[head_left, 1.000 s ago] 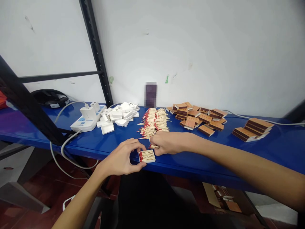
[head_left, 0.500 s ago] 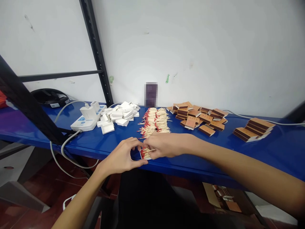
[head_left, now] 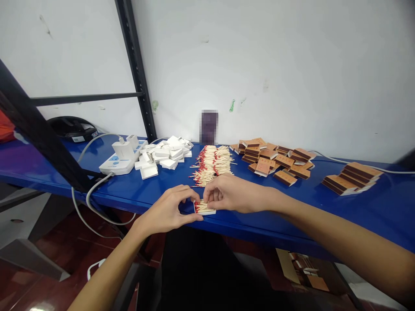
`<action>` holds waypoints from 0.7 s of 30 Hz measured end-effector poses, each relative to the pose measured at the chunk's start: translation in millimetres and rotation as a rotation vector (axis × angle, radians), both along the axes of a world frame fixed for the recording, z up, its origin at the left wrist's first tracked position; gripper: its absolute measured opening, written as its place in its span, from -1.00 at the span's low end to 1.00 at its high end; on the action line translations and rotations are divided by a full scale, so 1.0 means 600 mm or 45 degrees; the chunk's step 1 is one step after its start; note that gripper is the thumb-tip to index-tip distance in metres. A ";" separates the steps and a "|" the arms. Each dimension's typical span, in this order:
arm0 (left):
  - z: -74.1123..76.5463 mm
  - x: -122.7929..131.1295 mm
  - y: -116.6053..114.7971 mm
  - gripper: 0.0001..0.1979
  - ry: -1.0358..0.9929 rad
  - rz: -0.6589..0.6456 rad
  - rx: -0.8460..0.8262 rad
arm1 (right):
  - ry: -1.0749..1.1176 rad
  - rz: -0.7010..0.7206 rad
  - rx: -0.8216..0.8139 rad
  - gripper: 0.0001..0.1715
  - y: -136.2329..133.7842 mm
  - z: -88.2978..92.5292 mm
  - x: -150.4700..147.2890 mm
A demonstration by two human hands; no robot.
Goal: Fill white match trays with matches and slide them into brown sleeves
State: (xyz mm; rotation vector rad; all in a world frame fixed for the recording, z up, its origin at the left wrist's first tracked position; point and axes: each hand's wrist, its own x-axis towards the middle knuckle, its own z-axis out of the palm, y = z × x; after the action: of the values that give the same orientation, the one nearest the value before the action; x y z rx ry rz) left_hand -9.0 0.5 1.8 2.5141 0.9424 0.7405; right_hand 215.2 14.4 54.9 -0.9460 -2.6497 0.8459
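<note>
A small white matchbox tray (head_left: 210,212) filled with red-tipped matches (head_left: 201,206) lies near the front edge of the blue shelf. My left hand (head_left: 173,209) grips its left end, thumb at the near side and fingers at the far side. Over the tray's right part, my right hand (head_left: 223,194) has its fingers curled together, touching the matches; whether anything is pinched in them is hidden. Just beyond my hands lies a large heap of loose matches (head_left: 214,162), heads mostly to the left.
White empty trays (head_left: 167,153) are piled left of the heap, beside a power strip (head_left: 118,166) with chargers. Brown matchbox sleeves (head_left: 275,157) lie at the right, with stacked matchboxes (head_left: 352,177) farther right. A black rack post (head_left: 136,65) rises at left. Below stands an open carton (head_left: 287,265).
My right hand's fingers have curled in over the tray, and the loose match sticking out from them no longer shows. More of the tray is visible. The camera view has shifted slightly.
</note>
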 end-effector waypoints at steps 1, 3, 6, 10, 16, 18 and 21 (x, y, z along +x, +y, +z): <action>0.000 0.000 0.000 -0.72 0.000 -0.003 -0.006 | 0.044 -0.009 0.003 -0.91 -0.002 -0.004 0.001; 0.000 0.000 0.001 -0.74 -0.002 -0.008 -0.015 | 0.125 -0.036 0.025 -0.88 -0.007 -0.012 0.006; 0.000 0.001 0.002 -0.74 -0.009 -0.004 -0.021 | 0.215 -0.110 0.111 -0.89 -0.013 -0.023 0.018; -0.001 0.001 0.002 -0.72 -0.009 0.007 -0.022 | 0.231 -0.159 0.156 -0.88 -0.018 -0.035 0.036; 0.000 0.002 0.001 -0.75 -0.004 -0.004 -0.017 | 0.270 -0.168 0.157 -0.82 -0.018 -0.057 0.039; 0.001 0.002 0.001 -0.75 0.001 -0.004 -0.019 | 0.279 -0.166 0.170 -0.82 -0.018 -0.060 0.037; 0.001 0.003 0.000 -0.75 -0.002 -0.005 -0.022 | 0.285 -0.201 0.194 -0.83 -0.018 -0.063 0.033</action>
State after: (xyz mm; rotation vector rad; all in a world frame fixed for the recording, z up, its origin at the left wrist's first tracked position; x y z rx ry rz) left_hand -7.5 0.5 2.4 2.5000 0.9387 0.7299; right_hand 234.9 3.6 17.2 -0.9468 -2.3763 0.6616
